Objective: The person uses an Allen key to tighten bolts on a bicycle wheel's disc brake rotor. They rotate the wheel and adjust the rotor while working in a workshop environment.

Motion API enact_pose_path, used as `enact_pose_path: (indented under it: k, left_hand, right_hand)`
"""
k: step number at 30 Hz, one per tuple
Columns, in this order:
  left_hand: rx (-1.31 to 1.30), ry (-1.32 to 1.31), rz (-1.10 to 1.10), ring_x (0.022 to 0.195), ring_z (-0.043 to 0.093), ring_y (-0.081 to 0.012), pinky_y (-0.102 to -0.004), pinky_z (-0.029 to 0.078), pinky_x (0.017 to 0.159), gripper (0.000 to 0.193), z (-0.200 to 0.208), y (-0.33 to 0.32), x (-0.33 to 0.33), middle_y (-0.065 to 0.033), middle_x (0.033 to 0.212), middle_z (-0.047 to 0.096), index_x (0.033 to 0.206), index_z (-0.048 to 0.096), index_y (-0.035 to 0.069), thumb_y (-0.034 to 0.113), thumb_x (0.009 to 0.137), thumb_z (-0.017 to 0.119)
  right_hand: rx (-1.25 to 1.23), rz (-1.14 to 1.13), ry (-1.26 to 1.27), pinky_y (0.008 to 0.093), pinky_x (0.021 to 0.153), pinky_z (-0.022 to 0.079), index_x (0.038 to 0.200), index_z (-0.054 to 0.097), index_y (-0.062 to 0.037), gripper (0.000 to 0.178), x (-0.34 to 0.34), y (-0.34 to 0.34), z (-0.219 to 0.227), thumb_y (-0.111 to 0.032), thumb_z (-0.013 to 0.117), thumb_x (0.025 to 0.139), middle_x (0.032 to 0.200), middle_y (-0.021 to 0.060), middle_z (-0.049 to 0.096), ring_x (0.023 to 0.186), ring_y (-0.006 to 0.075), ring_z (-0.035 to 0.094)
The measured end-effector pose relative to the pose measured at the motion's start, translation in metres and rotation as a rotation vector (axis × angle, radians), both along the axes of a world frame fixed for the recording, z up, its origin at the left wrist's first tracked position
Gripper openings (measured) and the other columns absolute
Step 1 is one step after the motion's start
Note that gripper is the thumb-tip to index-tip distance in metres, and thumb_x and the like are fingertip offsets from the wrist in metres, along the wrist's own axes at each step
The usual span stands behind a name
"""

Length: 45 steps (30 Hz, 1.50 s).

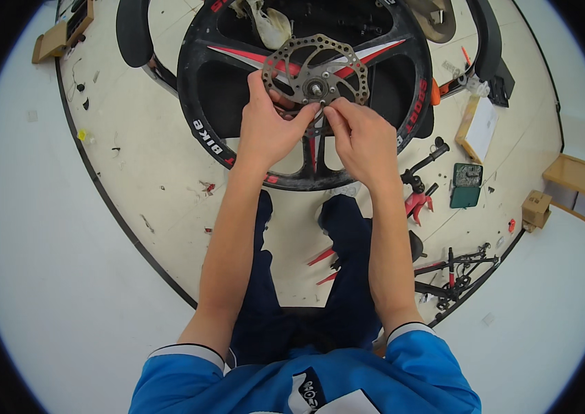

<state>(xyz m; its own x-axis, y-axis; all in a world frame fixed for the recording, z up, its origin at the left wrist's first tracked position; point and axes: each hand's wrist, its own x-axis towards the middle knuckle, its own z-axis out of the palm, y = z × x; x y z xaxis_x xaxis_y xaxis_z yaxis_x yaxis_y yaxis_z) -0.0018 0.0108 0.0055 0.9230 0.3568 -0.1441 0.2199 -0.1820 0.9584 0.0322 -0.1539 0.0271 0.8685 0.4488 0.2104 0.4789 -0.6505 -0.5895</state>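
Observation:
A black bicycle wheel (202, 131) with broad spokes marked red and white lies flat in front of me. On its hub sits a silver disc brake rotor (302, 85) pierced with holes, the axle end sticking up at its centre. Round the rotor's lower left edge, my left hand (268, 127) is closed, its thumb tip by a bolt hole near the hub. My right hand (365, 141) pinches just below the axle, thumb and fingers pressed together beside the left thumb. Whatever lies between those fingertips is too small or hidden to make out.
Black chair armrests (133, 34) flank the wheel. A whitish crumpled bag (273, 27) lies at its far side. On the floor to the right are a green case (465, 196), a red fork (418, 205), a black bike frame (454, 279) and cardboard boxes (535, 209).

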Motion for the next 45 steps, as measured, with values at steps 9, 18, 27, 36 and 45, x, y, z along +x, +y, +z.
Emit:
enact_pose_path:
  k: [9, 18, 27, 36, 45]
  left_hand:
    - [-0.103, 0.01, 0.01, 0.083, 0.072, -0.0177, -0.0291, 0.058, 0.076, 0.064, -0.001, -0.003, 0.001, -0.013, 0.095, 0.07, 0.126, 0.037, 0.002, 0.007, 0.082, 0.083]
    - [-0.066, -0.028, 0.054, 0.081, 0.07, -0.0156, -0.0287, 0.059, 0.073, 0.059, -0.003, -0.006, 0.001, -0.0098, 0.096, 0.067, 0.117, 0.04, 0.001, 0.007, 0.08, 0.084]
    - [0.049, 0.007, 0.097, 0.085, 0.074, -0.0217, -0.0326, 0.058, 0.075, 0.061, 0.005, -0.011, 0.0, -0.0138, 0.096, 0.073, 0.116, 0.04, 0.001, 0.013, 0.078, 0.086]
    - [-0.041, -0.055, 0.043, 0.08, 0.069, -0.0147, -0.0289, 0.058, 0.069, 0.053, -0.012, -0.001, 0.001, -0.0087, 0.089, 0.066, 0.116, 0.04, 0.002, 0.0, 0.082, 0.08]
    - [-0.119, -0.038, -0.049, 0.078, 0.067, -0.0134, -0.0275, 0.056, 0.071, 0.048, -0.018, 0.011, -0.002, -0.0077, 0.083, 0.064, 0.119, 0.039, 0.005, -0.006, 0.085, 0.072]
  right_hand:
    - [0.076, -0.027, 0.031, 0.0444, 0.063, 0.048, 0.087, 0.062, -0.0053, 0.017, -0.007, 0.005, -0.013, -0.019, 0.063, 0.097, 0.074, 0.0131, 0.062, 0.071, 0.0342, 0.062]
    - [0.272, -0.12, 0.175, 0.0412, 0.055, 0.045, 0.092, 0.062, -0.0003, 0.016, -0.018, 0.017, -0.018, -0.014, 0.06, 0.101, 0.066, 0.0203, 0.059, 0.058, 0.0372, 0.059]
    - [0.383, -0.242, 0.215, 0.0396, 0.053, 0.044, 0.088, 0.062, 0.0007, 0.018, -0.027, 0.029, -0.022, -0.013, 0.059, 0.1, 0.063, 0.0184, 0.058, 0.054, 0.034, 0.058]
    - [0.389, -0.078, 0.278, 0.0401, 0.058, 0.047, 0.096, 0.065, -0.0001, 0.017, -0.018, 0.018, -0.013, -0.015, 0.057, 0.1, 0.069, 0.02, 0.062, 0.06, 0.0361, 0.062]
    - [0.401, 0.004, 0.395, 0.0412, 0.062, 0.049, 0.103, 0.062, 0.001, 0.015, -0.016, 0.022, -0.015, -0.012, 0.055, 0.101, 0.075, 0.0228, 0.064, 0.067, 0.0407, 0.064]
